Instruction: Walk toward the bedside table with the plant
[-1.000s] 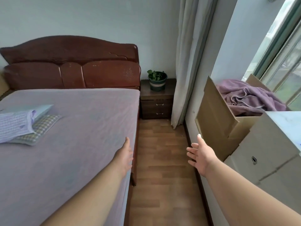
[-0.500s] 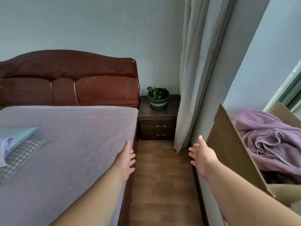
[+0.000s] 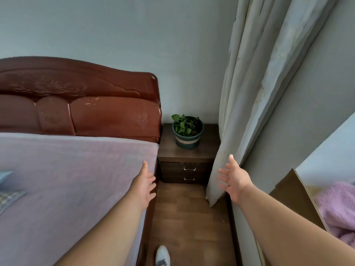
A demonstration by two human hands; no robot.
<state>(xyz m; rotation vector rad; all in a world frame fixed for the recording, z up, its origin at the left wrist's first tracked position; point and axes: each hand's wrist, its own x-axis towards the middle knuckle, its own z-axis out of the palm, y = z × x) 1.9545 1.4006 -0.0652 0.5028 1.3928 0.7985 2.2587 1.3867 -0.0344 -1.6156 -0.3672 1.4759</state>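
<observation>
Both my arms reach forward with nothing in either hand. My left hand hovers over the right edge of the bed, fingers straight, holding nothing. My right hand is spread, palm turned inward, just in front of the lower hem of the pale curtain. Ahead between the hands stands a dark wooden nightstand with two drawers. A green potted plant sits on its top.
A dark red wooden headboard stands against the grey wall. Folded cloths lie at the bed's left edge. A cardboard box with a purple blanket is at right. A narrow wooden floor strip runs ahead; a white shoe shows below.
The view has moved forward along the aisle toward the nightstand and plant. The box and window have slid off to the right. Both hands stay spread and held out.
</observation>
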